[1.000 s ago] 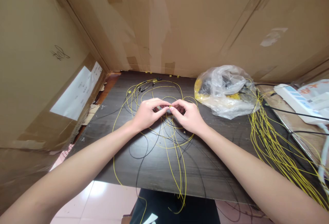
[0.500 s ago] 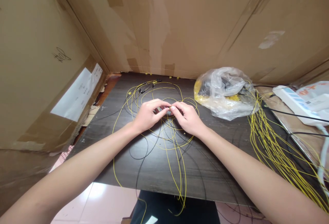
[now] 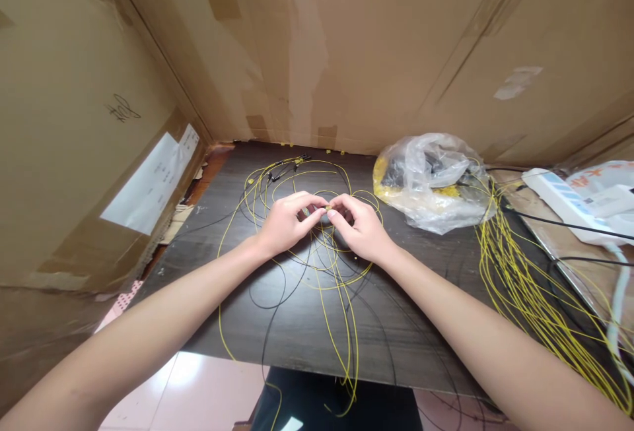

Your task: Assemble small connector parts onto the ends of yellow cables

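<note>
My left hand (image 3: pixel 291 221) and my right hand (image 3: pixel 357 225) meet fingertip to fingertip over the middle of the dark table. Both pinch a tiny brownish-yellow piece (image 3: pixel 327 208) between thumbs and index fingers; it is too small to name for certain. Thin yellow wires (image 3: pixel 324 315) loop under and around the hands, and several hang over the table's front edge. Among them run thin black wires (image 3: pixel 283 296). Beyond my left hand, small black connectors (image 3: pixel 274 177) lie at the ends of some wires.
A clear plastic bag (image 3: pixel 430 183) with yellow and dark contents stands at the back right. Beside it, a thick bundle of yellow wires (image 3: pixel 525 299) runs off the right side. A white power strip (image 3: pixel 564 203) lies at the far right. Cardboard walls (image 3: pixel 317 55) enclose the table (image 3: pixel 406 338).
Both hands keep nearly the same place and pinch, with only a slight shift of the right fingers. The view has moved a little.
</note>
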Action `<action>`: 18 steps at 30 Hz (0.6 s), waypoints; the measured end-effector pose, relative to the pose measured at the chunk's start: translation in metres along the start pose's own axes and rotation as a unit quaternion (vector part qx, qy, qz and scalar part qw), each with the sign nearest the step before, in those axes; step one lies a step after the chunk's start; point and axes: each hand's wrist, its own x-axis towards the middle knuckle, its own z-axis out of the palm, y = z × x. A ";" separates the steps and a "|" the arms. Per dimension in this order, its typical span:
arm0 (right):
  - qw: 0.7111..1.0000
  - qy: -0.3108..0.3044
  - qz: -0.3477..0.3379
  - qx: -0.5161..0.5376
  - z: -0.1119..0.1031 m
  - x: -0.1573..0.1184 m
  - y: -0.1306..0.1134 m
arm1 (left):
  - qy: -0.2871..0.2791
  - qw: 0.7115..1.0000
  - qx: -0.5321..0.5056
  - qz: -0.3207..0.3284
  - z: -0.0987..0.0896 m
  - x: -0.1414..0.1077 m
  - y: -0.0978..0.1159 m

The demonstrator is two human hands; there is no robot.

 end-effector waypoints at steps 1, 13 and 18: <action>1.000 0.002 0.000 0.003 0.000 0.000 0.000 | 0.000 1.000 -0.001 -0.001 0.000 0.000 0.000; 0.999 -0.022 -0.028 -0.033 -0.002 0.002 -0.001 | 0.004 1.000 -0.009 0.005 0.001 0.000 0.001; 0.999 -0.022 -0.036 -0.028 -0.002 0.002 0.000 | 0.007 1.000 -0.014 0.006 0.001 -0.001 -0.001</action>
